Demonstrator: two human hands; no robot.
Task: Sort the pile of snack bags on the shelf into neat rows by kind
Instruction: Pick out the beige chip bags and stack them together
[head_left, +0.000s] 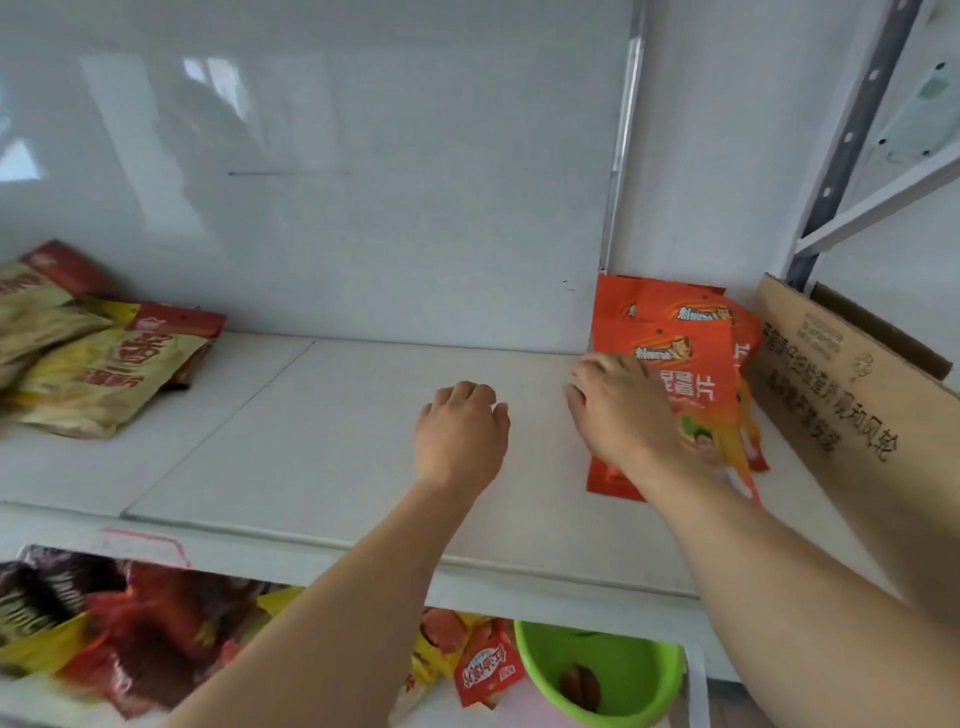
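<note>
Several orange snack bags (670, 332) lie stacked at the right end of the white shelf (322, 441), their tops against the back wall. My right hand (618, 410) rests flat on the front bag with the fingers spread over its left edge. My left hand (460, 431) hovers over the bare middle of the shelf, fingers loosely curled, holding nothing. A heap of yellow and red snack bags (88, 369) lies at the shelf's left end.
A brown cardboard box (841, 384) stands right of the orange bags. A glossy white panel (363, 182) forms the back. On the lower shelf are mixed snack bags (104, 634) and a green bowl (639, 670).
</note>
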